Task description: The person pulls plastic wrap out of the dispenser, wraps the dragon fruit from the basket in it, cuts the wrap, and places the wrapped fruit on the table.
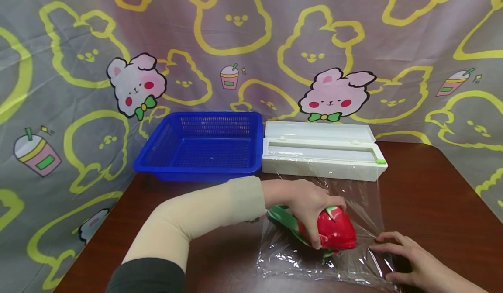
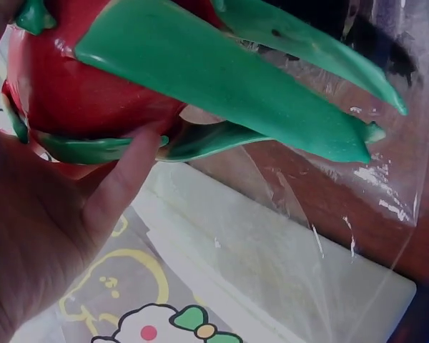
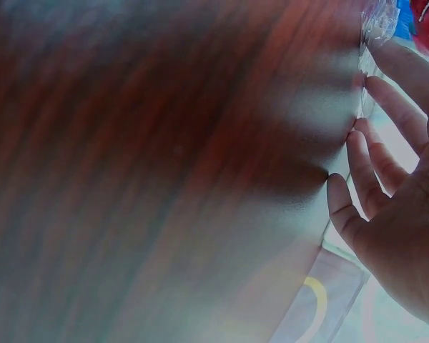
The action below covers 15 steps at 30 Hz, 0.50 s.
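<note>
My left hand point(image 1: 308, 203) grips a red dragon fruit point(image 1: 338, 229) with long green scales, fingers over its top and thumb along its near side. In the left wrist view, the green scales point(image 2: 222, 78) point away from the palm. Beneath the fruit a sheet of clear cling film point(image 1: 287, 260) spreads over the table, running back to a white film dispenser point(image 1: 322, 166). At the film's right edge my right hand point(image 1: 416, 260) has its fingers spread. Its fingertips point(image 3: 379, 53) touch down at the table, close to crumpled film in the right wrist view.
A blue plastic basket point(image 1: 196, 170) stands at the back left, right beside the dispenser. The dispenser's lid point(image 1: 318, 131) is raised, and a green slider point(image 1: 380, 161) sits at its right end. Behind the brown table point(image 1: 428, 188) hangs a rabbit-patterned cloth point(image 1: 259, 31).
</note>
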Tool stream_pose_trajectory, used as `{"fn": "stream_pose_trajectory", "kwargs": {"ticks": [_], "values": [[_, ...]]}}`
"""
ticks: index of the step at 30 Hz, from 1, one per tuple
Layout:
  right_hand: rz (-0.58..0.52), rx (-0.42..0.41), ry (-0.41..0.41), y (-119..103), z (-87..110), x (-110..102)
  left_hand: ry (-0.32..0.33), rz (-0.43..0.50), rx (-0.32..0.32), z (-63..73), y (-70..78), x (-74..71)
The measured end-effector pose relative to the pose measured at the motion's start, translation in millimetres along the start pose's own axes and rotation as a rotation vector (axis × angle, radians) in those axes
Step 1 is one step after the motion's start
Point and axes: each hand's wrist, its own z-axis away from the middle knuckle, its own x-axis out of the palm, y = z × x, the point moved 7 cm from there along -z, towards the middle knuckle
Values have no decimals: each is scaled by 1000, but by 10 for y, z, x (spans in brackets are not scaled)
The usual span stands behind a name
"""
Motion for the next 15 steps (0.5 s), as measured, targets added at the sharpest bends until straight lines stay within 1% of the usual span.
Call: {"fn": "stream_pose_trajectory", "kwargs": {"ticks": [2,5,8,11,15], "values": [[-1,-2,4,1,-2,-1,-4,-6,-12,-19,-1,21],[-28,11,-11,3,-6,6,-7,1,-21,-45,6,67],[-60,30,-32,-4,-7,15,-12,27,-16,-66,23,121],[-65,34,-33,-16,-6,13,-10,40,-23,-84,30,154],[-56,37,-31,-20,-8,5,3,24,-78,-104,0,162]]}}
